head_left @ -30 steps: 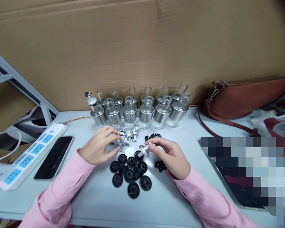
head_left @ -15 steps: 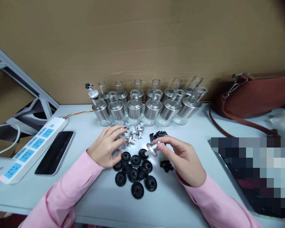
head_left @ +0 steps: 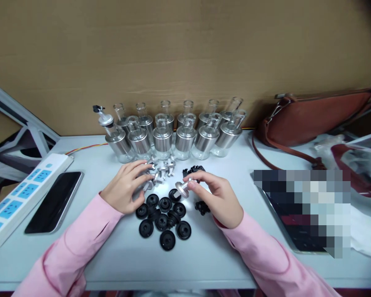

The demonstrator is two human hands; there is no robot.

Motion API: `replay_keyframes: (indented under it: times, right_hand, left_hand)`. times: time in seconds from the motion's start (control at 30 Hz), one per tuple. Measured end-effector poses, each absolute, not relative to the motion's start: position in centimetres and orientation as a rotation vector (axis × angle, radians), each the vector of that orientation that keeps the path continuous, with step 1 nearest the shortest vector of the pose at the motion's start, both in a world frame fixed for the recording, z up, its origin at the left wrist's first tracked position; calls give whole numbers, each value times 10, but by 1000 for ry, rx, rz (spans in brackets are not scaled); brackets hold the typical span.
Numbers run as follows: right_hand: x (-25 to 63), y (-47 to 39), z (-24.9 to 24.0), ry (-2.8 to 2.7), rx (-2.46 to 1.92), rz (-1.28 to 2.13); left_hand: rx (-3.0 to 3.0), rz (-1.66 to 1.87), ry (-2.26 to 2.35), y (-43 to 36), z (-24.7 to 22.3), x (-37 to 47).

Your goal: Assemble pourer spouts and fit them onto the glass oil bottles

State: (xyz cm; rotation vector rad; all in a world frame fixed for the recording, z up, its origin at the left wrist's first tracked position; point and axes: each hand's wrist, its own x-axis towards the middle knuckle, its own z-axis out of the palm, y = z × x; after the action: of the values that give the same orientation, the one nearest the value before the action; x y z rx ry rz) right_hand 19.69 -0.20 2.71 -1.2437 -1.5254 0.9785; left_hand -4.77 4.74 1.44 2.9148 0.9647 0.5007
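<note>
Between the thumb and fingers of my right hand is a silver metal spout piece, held above the table near the black discs. My left hand rests with its fingers apart at the left side of a pile of silver metal pieces, partly covering some of them. Several black ribbed discs lie in a group in front of the hands. Small black parts lie beside my right hand, and more black parts sit behind its fingers.
Two rows of glass bottles with metal bands stand at the back; the leftmost front one carries a spout. A power strip and phone lie left. A brown bag and a partly blurred tablet are right.
The camera view has shifted to the right, so the table and its objects appear further left. My right hand keeps the silver piece, and my left hand stays by the metal pile.
</note>
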Motion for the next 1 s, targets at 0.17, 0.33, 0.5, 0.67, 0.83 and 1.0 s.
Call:
replay_keyframes:
  times: [0.17,0.33,0.5,0.67,0.83,1.0]
  right_hand:
    - [197,-1,26,-1530,-1241,976]
    - [197,-1,24,-1522,-1246,989]
    - [196,-1,24,-1524,-1243,985]
    - [197,0,25,-1516,-1239,985]
    - [198,-1,25,-1528,-1251,969]
    - [199,-1,24,-1535,-1261,944]
  left_hand:
    - [2912,524,961,48,15,-47]
    - [2907,506,953,48,13,-48]
    - [2883,505,950,48,11,-47]
    - [2879,523,926,48,10,-47]
    - [2884,525,943,47,8,-46]
    - [2879,514,967,46,8,-45]
